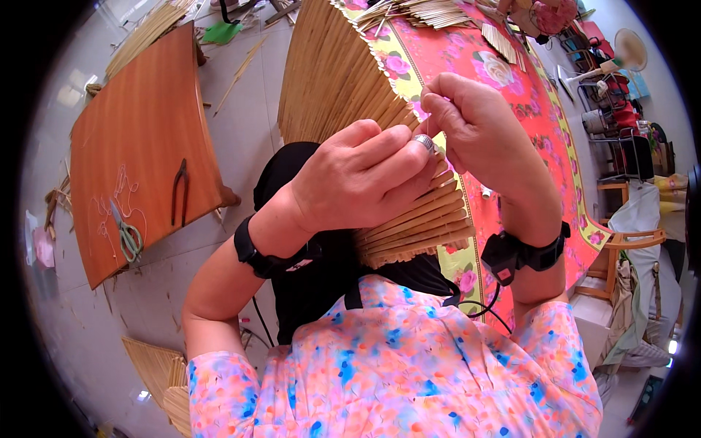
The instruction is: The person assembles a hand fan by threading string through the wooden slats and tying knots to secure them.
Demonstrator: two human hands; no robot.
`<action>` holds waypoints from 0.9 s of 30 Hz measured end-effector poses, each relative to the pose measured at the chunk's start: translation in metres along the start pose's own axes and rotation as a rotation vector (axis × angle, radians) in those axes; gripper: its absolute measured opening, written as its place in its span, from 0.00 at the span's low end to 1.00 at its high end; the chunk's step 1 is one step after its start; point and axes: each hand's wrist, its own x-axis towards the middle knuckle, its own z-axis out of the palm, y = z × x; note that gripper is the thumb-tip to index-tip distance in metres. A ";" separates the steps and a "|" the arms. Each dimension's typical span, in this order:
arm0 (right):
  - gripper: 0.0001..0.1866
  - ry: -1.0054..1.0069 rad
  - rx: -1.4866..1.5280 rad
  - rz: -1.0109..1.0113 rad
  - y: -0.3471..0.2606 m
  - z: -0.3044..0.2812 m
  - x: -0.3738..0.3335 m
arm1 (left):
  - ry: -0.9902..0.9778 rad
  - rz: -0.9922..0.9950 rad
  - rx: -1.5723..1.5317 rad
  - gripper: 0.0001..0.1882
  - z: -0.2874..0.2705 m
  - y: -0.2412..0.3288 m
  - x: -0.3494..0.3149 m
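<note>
At the left of the frame an orange wooden table [139, 139] carried green-handled scissors [129, 237] and dark pliers [179, 191], well apart from both hands. At centre, the left hand [358, 182] was curled shut over the fan of bamboo slats [343, 80], a metal thimble [423, 141] on one finger. The slats' long axis ran from upper centre down toward the lap. Just right and above, touching the slats' edge, the right hand [475, 124] pinched something thin, perhaps a needle or thread. The floral cloth [511, 95] lay beyond.
</note>
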 end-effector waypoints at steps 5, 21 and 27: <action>0.11 0.030 -0.079 -0.119 0.007 -0.003 0.006 | -0.004 0.050 -0.019 0.03 0.002 -0.007 0.002; 0.16 0.193 -0.129 0.038 0.026 0.000 -0.037 | 0.231 -1.251 -1.439 0.02 -0.006 0.028 -0.006; 0.19 0.082 -0.050 0.041 0.033 0.003 -0.035 | 0.009 -1.274 -1.370 0.03 -0.020 0.029 -0.008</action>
